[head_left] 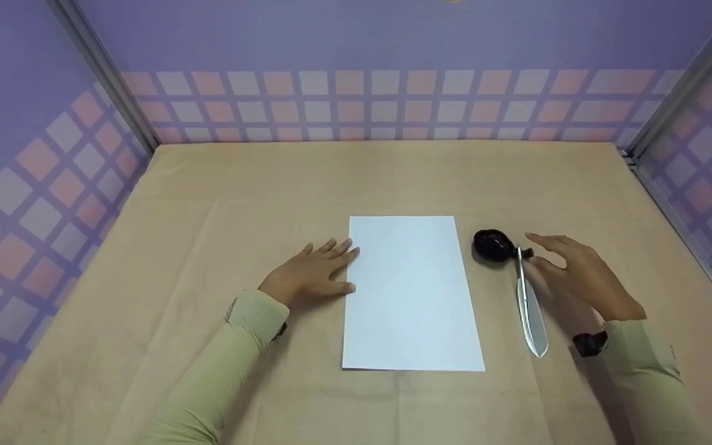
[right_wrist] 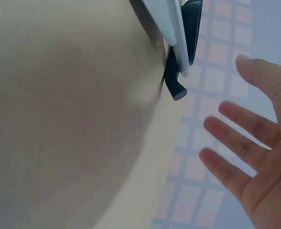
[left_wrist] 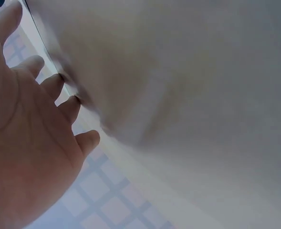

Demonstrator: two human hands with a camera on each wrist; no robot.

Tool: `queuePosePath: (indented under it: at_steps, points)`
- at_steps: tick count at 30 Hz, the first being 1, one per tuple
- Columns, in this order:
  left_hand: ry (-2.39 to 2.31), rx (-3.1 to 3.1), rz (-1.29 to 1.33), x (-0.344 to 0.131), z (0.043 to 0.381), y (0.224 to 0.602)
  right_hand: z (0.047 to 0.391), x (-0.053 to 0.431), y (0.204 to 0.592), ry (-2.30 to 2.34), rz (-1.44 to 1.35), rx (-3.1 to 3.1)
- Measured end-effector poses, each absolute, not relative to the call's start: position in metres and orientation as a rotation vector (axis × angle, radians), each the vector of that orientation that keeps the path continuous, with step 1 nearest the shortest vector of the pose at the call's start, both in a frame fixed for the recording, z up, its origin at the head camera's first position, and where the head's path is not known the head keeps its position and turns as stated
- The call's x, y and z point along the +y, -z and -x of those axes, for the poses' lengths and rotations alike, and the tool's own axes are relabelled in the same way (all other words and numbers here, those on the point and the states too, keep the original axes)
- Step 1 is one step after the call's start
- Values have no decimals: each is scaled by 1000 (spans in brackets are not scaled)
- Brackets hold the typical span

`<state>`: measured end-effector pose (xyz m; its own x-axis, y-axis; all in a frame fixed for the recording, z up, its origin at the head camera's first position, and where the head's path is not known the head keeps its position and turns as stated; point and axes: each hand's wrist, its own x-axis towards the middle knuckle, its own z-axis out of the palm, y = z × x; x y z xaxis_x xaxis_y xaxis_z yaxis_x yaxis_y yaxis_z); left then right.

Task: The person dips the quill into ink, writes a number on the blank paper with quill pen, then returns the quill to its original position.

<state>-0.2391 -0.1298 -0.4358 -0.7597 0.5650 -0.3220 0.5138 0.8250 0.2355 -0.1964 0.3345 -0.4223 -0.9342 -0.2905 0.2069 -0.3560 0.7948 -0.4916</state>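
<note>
A white sheet of paper (head_left: 411,296) lies flat on the cloth. My left hand (head_left: 316,272) rests at its left edge, fingers spread, with fingertips and thumb on or against the margin. To the right of the paper is a black, rounded, glossy piece (head_left: 493,246) with a short stub. A pale feather-shaped object (head_left: 533,318) leans over that stub, its thin end at the stub and its broad end toward me. My right hand (head_left: 578,272) hovers just right of the stub, thumb and fingers apart. In the right wrist view nothing is between its fingers (right_wrist: 235,143).
A beige cloth (head_left: 257,185) with faint creases covers the table. Purple walls with pink and white squares (head_left: 350,105) stand at the back and both sides. Metal posts (head_left: 105,74) mark the corners.
</note>
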Motion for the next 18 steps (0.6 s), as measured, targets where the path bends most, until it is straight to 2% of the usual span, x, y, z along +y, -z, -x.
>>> queuePosePath:
  at_steps: [10, 18]
  points:
    - [-193, 2620, -796, -130, 239, 436, 208, 337, 432, -697, -795, -2658]
    - [-179, 2625, -781, -129, 239, 439, 212, 338, 431, -710, -795, -2743]
